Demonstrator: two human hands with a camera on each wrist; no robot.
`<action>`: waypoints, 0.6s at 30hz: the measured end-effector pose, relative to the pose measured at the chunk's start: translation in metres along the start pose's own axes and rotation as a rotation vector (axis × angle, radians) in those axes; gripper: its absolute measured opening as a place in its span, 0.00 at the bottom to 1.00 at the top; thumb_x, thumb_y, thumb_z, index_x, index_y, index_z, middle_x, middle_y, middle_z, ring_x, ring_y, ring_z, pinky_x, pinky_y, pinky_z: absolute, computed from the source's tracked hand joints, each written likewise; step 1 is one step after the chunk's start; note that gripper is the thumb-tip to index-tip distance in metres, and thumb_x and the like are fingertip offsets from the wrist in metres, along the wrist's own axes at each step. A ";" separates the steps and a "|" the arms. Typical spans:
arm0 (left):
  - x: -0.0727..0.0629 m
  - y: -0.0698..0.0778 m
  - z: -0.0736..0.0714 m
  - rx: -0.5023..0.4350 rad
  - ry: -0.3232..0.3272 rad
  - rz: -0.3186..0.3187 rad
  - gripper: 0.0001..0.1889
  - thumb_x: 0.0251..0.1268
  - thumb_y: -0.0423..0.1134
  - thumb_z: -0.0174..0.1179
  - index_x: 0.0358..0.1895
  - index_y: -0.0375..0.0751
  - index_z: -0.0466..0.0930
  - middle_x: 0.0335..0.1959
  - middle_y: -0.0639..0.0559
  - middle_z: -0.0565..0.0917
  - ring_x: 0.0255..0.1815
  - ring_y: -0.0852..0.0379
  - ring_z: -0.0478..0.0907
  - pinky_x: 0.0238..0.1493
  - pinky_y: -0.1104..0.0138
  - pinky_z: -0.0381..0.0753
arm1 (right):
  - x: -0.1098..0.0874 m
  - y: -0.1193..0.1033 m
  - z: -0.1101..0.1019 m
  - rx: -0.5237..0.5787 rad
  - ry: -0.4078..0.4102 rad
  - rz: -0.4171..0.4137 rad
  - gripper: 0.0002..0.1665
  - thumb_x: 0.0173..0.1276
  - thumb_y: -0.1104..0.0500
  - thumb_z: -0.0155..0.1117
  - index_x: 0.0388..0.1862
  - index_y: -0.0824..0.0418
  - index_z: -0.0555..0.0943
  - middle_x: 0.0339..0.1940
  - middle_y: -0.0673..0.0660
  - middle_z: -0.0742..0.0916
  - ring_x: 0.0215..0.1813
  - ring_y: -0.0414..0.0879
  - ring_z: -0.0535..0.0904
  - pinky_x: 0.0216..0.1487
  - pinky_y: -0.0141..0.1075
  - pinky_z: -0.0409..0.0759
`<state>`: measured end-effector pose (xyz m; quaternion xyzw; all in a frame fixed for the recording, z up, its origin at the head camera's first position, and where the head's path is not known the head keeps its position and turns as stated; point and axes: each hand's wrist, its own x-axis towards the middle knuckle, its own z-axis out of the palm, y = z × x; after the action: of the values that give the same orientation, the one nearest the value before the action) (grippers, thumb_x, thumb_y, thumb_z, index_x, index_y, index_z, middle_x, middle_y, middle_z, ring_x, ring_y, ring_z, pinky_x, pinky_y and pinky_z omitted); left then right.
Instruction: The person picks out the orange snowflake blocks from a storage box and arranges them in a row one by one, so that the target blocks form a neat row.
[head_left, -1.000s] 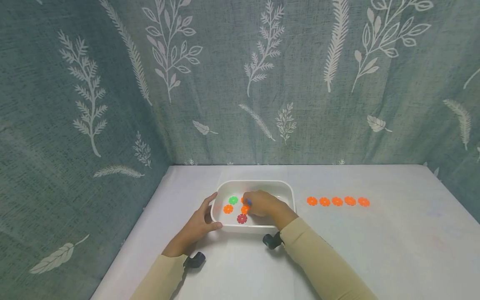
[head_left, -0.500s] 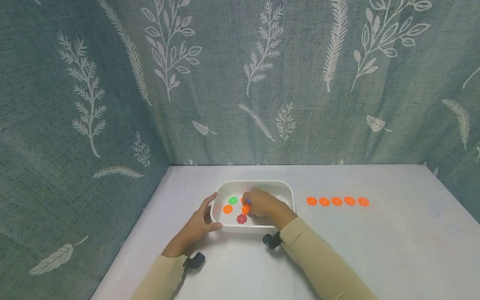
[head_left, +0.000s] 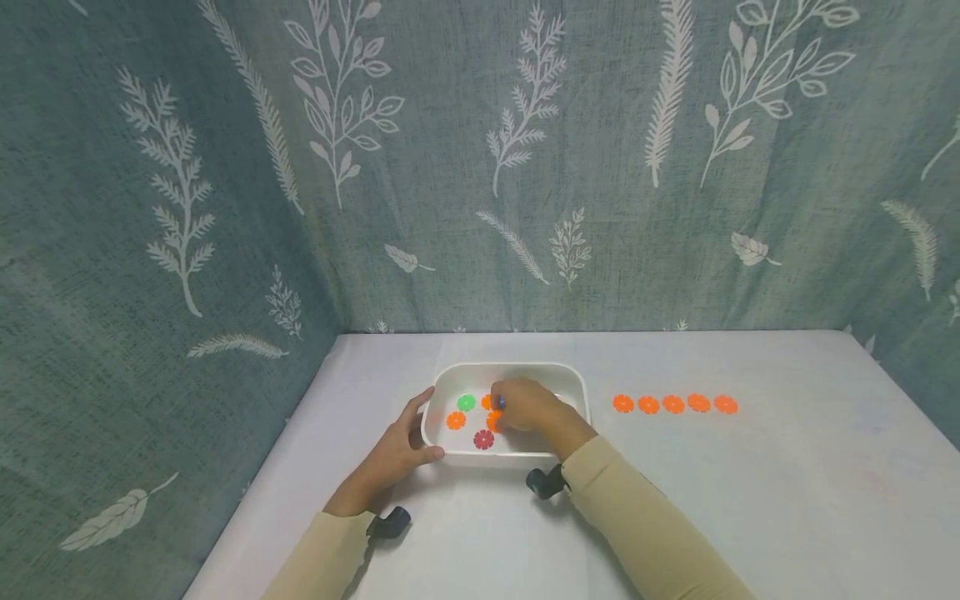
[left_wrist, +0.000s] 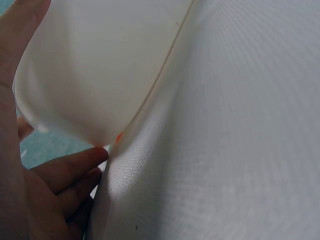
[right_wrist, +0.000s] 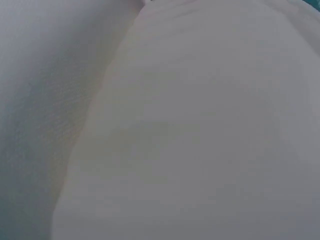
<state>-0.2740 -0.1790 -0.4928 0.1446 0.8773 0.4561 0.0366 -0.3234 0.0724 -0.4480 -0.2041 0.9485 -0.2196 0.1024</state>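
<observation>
My left hand (head_left: 390, 457) grips the left end of a white plastic tray (head_left: 517, 457), its thumb on the front corner and its fingers along the side. In the left wrist view the fingers (left_wrist: 67, 167) touch the tray's wall (left_wrist: 105, 65) low down. My right hand (head_left: 528, 407) reaches inside the tray with curled fingers, at an orange flower-shaped disc (head_left: 492, 423) partly under it. A small blue bit (head_left: 501, 402) shows at those fingers; its kind is unclear. Beside them lie a green disc (head_left: 466, 402), another orange disc (head_left: 456, 421) and a dark red disc (head_left: 483, 439).
Several orange discs (head_left: 673, 404) lie in a row on the white-covered table (head_left: 750, 492), right of the tray. A green leaf-patterned curtain (head_left: 450, 167) stands behind and to the left. The right wrist view shows mostly a pale, blurred tray wall (right_wrist: 200, 125).
My right hand has shifted slightly right inside the tray, and the orange disc at its fingertips has shifted with it. More of the orange disc behind shows. My left hand stays put.
</observation>
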 end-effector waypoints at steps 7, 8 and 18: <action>0.000 -0.001 0.001 -0.016 -0.002 0.003 0.56 0.47 0.55 0.75 0.78 0.54 0.47 0.71 0.38 0.65 0.68 0.41 0.67 0.61 0.44 0.69 | -0.002 0.001 -0.002 0.093 -0.038 -0.035 0.14 0.59 0.66 0.70 0.42 0.50 0.88 0.43 0.44 0.85 0.44 0.44 0.78 0.53 0.39 0.76; 0.000 -0.001 0.001 -0.019 -0.003 0.004 0.56 0.47 0.54 0.75 0.78 0.54 0.47 0.71 0.38 0.65 0.68 0.40 0.67 0.61 0.44 0.69 | -0.002 0.001 -0.002 0.107 -0.043 -0.043 0.15 0.60 0.67 0.68 0.42 0.50 0.88 0.43 0.44 0.86 0.43 0.43 0.78 0.52 0.39 0.77; 0.000 -0.001 0.000 -0.021 -0.004 0.008 0.55 0.48 0.53 0.75 0.77 0.56 0.47 0.71 0.38 0.66 0.67 0.40 0.69 0.60 0.43 0.69 | -0.012 0.006 -0.016 0.236 -0.004 -0.142 0.16 0.59 0.69 0.67 0.45 0.55 0.87 0.42 0.48 0.87 0.43 0.45 0.80 0.43 0.35 0.79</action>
<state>-0.2745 -0.1795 -0.4938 0.1487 0.8717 0.4653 0.0382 -0.3195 0.0886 -0.4353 -0.2575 0.8990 -0.3360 0.1120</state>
